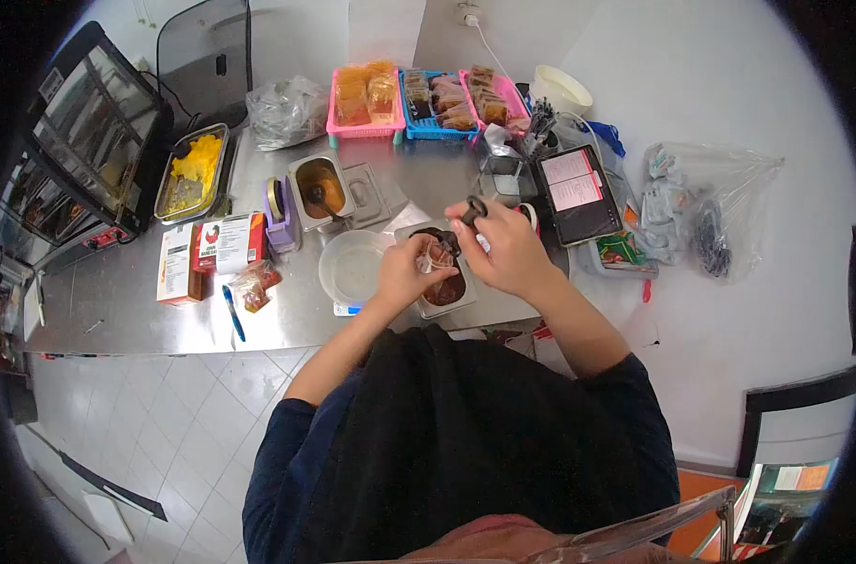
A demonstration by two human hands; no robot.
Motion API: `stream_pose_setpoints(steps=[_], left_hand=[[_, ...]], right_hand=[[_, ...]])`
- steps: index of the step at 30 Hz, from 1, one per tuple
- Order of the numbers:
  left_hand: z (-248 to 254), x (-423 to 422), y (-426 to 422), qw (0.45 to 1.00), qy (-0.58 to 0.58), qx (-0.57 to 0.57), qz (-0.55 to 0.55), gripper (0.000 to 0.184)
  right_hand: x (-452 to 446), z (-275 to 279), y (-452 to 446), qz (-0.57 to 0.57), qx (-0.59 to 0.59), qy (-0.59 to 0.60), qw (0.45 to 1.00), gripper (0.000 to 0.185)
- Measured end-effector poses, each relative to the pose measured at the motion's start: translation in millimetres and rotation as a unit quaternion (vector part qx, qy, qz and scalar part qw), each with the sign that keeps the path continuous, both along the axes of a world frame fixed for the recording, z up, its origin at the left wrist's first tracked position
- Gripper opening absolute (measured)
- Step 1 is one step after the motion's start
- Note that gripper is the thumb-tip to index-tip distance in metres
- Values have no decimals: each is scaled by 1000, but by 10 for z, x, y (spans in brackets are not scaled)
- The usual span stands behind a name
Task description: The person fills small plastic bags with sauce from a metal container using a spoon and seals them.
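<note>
My left hand [411, 273] pinches a small clear plastic bag [439, 254] over a metal container [448, 293] of dark red-brown sauce. Just to its right, my right hand [505, 252] is closed around the dark handle of a ladle [475, 209]. The ladle's dark lower end is at the bag's opening, and the hands partly hide it. A round translucent bowl [351, 268] stands left of my left hand, on what looks like a scale [347, 309].
Behind are a metal container of orange-brown sauce [322, 193], a purple tape dispenser [279, 221] and baskets of packets [365, 132]. Red-and-white boxes [228, 244] and a blue pen [233, 313] lie left. A tablet [578, 193] stands right, near a yellow-food tray [167, 219] across the counter.
</note>
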State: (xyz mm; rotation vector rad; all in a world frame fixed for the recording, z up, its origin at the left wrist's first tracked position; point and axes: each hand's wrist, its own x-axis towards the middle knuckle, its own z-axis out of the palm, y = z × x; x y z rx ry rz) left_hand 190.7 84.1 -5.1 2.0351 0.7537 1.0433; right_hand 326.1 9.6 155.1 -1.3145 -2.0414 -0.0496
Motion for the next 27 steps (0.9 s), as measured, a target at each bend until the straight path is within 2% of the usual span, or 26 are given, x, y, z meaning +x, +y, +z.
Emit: stream_pose_setpoints(steps=[7, 14, 20, 22, 27], left_hand=[[3, 11, -12, 999, 24, 25, 35, 58], [20, 10, -32, 999, -17, 13, 36, 57], [41, -26, -47, 999, -27, -16, 34, 53], [-31, -28, -35, 999, -21, 4, 47, 52], [-30, -46, -60, 998, -21, -30, 52, 52]], right_hand=[[6, -49, -115, 66, 29, -26, 997, 10], [80, -110, -204, 113, 38, -18, 993, 16], [127, -236, -264, 129, 23, -21, 991, 36], [128, -263, -302, 138, 14, -9, 990, 39], [195, -372, -319, 148, 25, 8, 989, 43]])
